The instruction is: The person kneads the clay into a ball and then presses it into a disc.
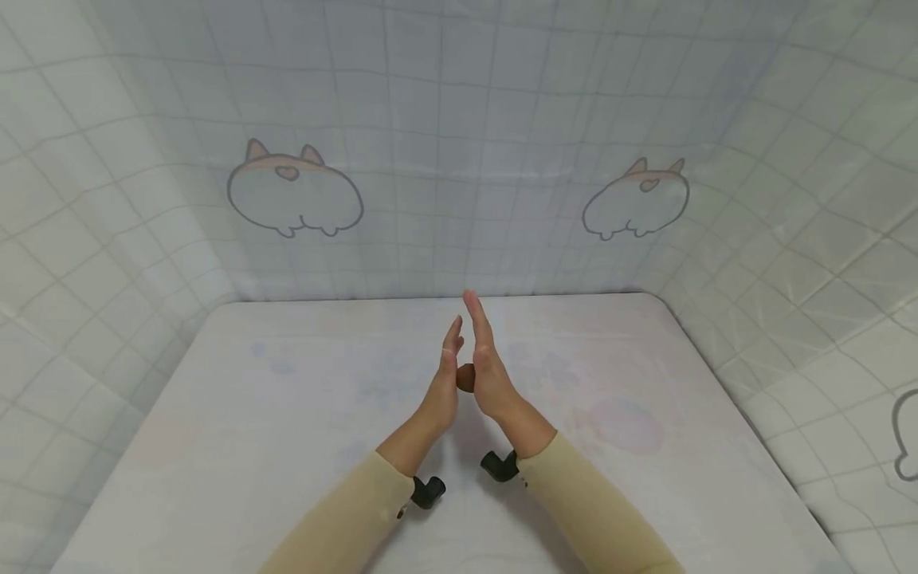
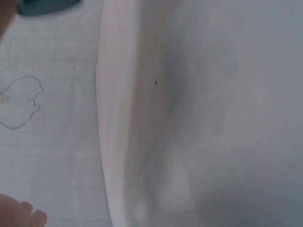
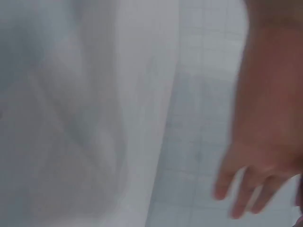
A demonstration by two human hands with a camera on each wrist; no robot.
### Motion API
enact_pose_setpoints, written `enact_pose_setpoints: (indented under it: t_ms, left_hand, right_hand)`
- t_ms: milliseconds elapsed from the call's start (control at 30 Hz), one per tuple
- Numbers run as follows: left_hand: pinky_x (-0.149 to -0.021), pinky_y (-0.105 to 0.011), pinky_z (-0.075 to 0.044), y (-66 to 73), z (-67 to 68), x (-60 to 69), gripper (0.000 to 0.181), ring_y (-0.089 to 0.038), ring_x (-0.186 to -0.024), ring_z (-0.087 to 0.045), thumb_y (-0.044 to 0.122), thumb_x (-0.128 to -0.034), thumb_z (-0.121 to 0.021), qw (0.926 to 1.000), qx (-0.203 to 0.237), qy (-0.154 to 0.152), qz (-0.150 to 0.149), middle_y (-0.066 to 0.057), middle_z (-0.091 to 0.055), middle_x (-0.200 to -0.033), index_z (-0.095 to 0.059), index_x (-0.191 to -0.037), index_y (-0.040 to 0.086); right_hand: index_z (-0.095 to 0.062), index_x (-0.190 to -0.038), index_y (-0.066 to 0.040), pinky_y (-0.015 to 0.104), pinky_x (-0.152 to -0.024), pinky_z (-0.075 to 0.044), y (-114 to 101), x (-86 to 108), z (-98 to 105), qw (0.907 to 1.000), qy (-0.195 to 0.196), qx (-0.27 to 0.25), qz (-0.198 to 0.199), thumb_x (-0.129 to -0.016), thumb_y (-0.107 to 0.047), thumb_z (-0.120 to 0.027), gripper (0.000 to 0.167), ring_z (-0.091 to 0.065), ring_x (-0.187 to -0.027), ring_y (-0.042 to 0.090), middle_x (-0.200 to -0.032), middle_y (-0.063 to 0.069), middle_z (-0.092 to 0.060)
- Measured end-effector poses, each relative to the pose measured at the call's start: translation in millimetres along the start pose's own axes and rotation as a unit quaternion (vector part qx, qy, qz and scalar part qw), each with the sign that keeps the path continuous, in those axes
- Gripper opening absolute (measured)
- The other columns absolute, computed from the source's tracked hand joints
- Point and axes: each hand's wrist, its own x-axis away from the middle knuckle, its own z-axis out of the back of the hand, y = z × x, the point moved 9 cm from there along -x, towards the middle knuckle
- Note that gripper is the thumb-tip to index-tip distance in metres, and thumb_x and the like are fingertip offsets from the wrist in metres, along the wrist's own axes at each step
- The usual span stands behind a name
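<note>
Left grip (image 1: 441,391), right grip (image 1: 493,379) angled together, palms facing (fingers extended, uncurled); round brown object (image 1: 466,378) between.

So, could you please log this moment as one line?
left hand: fingers extended | right hand: fingers extended | brown lump: between both palms | pale table: beneath

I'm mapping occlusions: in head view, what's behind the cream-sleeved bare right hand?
A small, rounded brown object shows partly, between the right hand and left hand; its right side is covered, its full shape hidden.
</note>
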Motion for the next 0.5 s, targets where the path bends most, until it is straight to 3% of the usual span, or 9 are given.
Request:
enact_pose_setpoints:
  t_ms: [133,300,333,400,500]
  left_hand:
    - [-0.112,-0.071,-0.008,8.5,-6.7,6.0,0.087,-0.029,-0.153,-0.003,0.08,-0.0904,0.0,0.9995,0.018,-0.023,-0.014,0.006,0.006,-0.167,0.004,-0.161,0.031]
    - [-0.113,-0.069,-0.004,25.4,-1.6,7.2,0.091,-0.031,-0.152,-0.002,0.081,-0.0902,-0.002,0.998,0.045,-0.005,-0.043,0.001,0.007,-0.167,0.004,-0.162,0.025]
    - [-0.114,-0.068,-0.003,28.5,0.4,6.9,0.091,-0.031,-0.152,-0.002,0.081,-0.0903,-0.002,0.9976,0.049,0.001,-0.048,0.001,0.006,-0.167,0.004,-0.162,0.024]
    - [-0.115,-0.066,-0.002,33.8,4.7,6.0,0.092,-0.03,-0.152,-0.003,0.081,-0.0908,-0.003,0.9966,0.055,0.012,-0.06,0.0,0.005,-0.167,0.004,-0.162,0.023]
    - [-0.117,-0.062,-0.001,42.1,12.1,3.9,0.093,-0.027,-0.153,-0.004,0.08,-0.0924,-0.005,0.994,0.067,0.029,-0.082,-0.001,0.002,-0.167,0.004,-0.162,0.018]
  right_hand:
    - [0.001,-0.162,-0.018,0.069,-0.113,-0.01,13,-0.1,0,0.9995,-0.008,0.026,-0.016,-0.092,-0.08,-0.007,0.094,-0.002,-0.153,0.025,-0.168,0.002,0.001]
    - [0.002,-0.162,-0.02,0.068,-0.112,-0.018,23,0.3,-4,0.9988,-0.019,0.033,-0.03,-0.092,-0.081,-0.007,0.093,-0.007,-0.151,0.024,-0.167,0.004,0.002]
    - [0.002,-0.162,-0.021,0.065,-0.109,-0.025,23,0.6,-5,0.9988,-0.02,0.031,-0.031,-0.092,-0.081,-0.007,0.092,-0.025,-0.145,0.023,-0.167,0.004,0.002]
    - [0.002,-0.162,-0.022,0.058,-0.099,-0.039,24,1.3,-7,0.9989,-0.023,0.025,-0.031,-0.092,-0.081,-0.008,0.092,-0.051,-0.116,0.016,-0.167,0.005,0.003]
    - [0.002,-0.162,-0.02,0.058,-0.1,-0.039,23,3.8,-10,0.9988,-0.029,0.031,-0.025,-0.091,-0.081,-0.008,0.094,-0.05,-0.116,0.015,-0.167,0.005,0.002]
